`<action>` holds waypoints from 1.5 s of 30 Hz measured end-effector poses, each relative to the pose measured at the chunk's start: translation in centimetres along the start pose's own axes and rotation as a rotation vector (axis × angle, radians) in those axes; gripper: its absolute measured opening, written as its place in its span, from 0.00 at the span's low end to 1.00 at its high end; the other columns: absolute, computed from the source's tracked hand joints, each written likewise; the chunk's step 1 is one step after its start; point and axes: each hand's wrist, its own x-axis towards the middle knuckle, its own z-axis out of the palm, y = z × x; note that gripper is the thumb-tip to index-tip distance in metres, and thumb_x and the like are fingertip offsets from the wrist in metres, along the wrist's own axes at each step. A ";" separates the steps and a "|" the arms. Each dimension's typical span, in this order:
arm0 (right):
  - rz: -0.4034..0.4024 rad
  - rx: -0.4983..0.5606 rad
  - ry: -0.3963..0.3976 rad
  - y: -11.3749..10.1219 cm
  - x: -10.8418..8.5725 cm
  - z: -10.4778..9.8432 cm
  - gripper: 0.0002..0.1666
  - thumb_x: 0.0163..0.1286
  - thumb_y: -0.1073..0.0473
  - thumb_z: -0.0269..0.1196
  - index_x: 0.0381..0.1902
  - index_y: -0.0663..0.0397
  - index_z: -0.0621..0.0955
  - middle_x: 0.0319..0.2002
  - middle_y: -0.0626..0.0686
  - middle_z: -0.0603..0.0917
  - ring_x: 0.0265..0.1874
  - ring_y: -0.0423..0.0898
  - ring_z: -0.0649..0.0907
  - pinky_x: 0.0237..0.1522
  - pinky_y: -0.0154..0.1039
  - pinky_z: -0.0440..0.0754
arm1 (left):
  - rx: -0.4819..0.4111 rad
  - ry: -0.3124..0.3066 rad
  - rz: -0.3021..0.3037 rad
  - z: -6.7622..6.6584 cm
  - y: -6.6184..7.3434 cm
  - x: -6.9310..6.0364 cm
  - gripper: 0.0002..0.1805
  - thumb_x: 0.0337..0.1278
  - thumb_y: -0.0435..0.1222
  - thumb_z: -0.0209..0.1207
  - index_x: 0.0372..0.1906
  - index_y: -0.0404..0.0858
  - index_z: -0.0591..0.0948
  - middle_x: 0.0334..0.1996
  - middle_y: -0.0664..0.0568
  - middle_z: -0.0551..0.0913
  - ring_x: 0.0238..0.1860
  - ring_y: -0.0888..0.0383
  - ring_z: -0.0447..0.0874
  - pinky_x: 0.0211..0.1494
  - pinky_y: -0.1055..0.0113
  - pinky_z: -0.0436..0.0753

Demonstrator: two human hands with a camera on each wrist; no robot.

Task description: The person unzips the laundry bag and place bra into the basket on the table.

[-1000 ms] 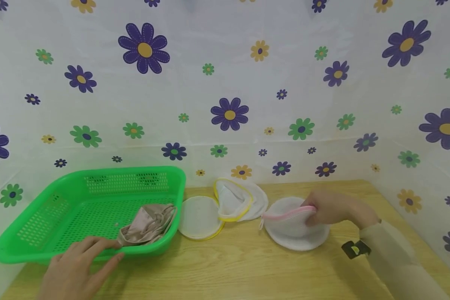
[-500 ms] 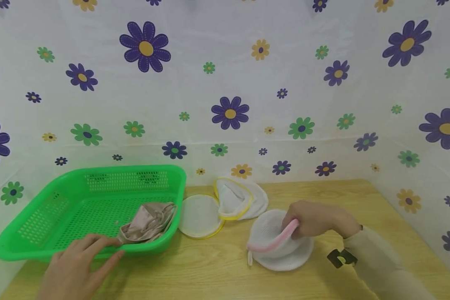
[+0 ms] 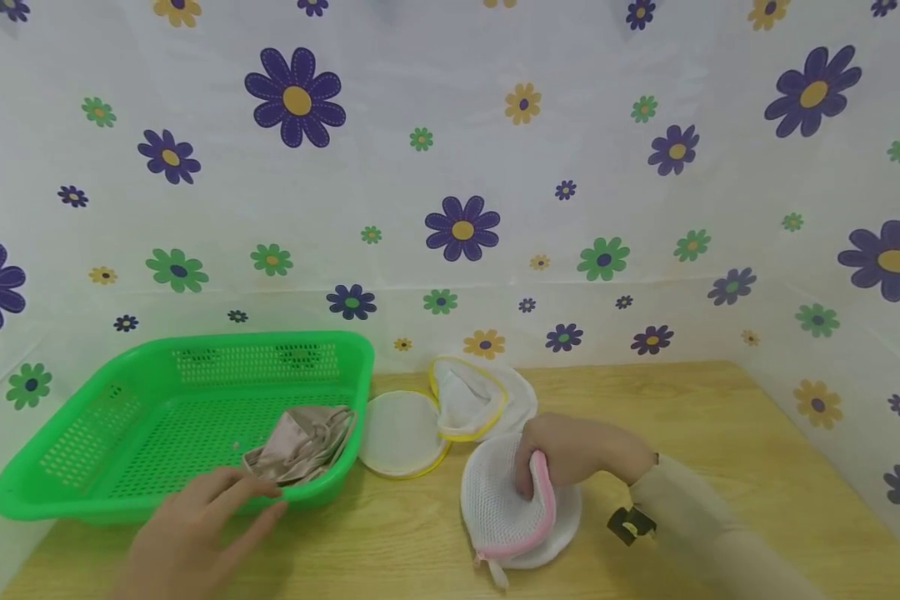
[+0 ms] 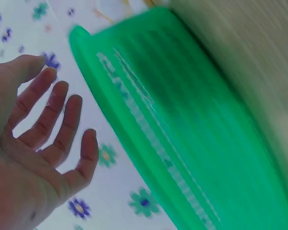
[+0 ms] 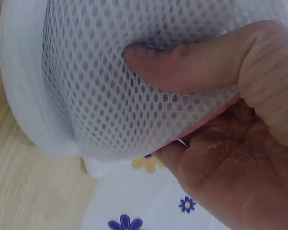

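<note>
A white mesh bag with a pink zipper edge stands near the table's middle, pinched by my right hand at its rim. In the right wrist view the thumb of my right hand lies on the outside of the mesh, while the other fingers go behind the pink edge. My left hand is at the near rim of the green basket. Its fingers are loosely spread in the left wrist view, where the hand is beside the basket and holds nothing. Crumpled beige cloth lies in the basket.
Right of the basket, a flat round white mesh piece with yellow trim lies on the wooden table. Beside it is an open yellow-trimmed mesh bag. A flower-patterned sheet hangs behind.
My right hand has brought the pink-edged bag leftward and nearer across the table, and the bag has turned. My left hand has shifted slightly right along the basket's rim.
</note>
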 end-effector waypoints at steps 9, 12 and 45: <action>-0.108 -0.022 -0.025 -1.2 3.0 1.0 0.17 0.58 0.78 0.62 0.25 0.53 0.89 0.28 0.44 0.90 0.32 0.26 0.81 0.43 0.23 0.81 | -0.351 -0.041 0.265 3.9 4.3 2.2 0.14 0.77 0.48 0.52 0.37 0.49 0.84 0.34 0.63 0.82 0.33 0.67 0.79 0.37 0.78 0.77; -0.192 -0.056 0.000 -1.9 3.7 1.2 0.15 0.58 0.78 0.63 0.28 0.54 0.89 0.31 0.46 0.90 0.35 0.29 0.84 0.47 0.24 0.81 | -0.383 -0.130 0.264 5.2 5.4 2.7 0.09 0.74 0.47 0.57 0.40 0.50 0.84 0.36 0.63 0.82 0.35 0.68 0.79 0.39 0.78 0.76; 0.077 0.275 0.250 -2.4 0.3 2.2 0.20 0.80 0.51 0.57 0.62 0.50 0.82 0.46 0.47 0.90 0.41 0.33 0.85 0.45 0.32 0.85 | -0.405 -0.408 0.236 9.2 9.8 4.1 0.12 0.60 0.38 0.68 0.48 0.45 0.83 0.41 0.58 0.80 0.40 0.68 0.77 0.42 0.78 0.78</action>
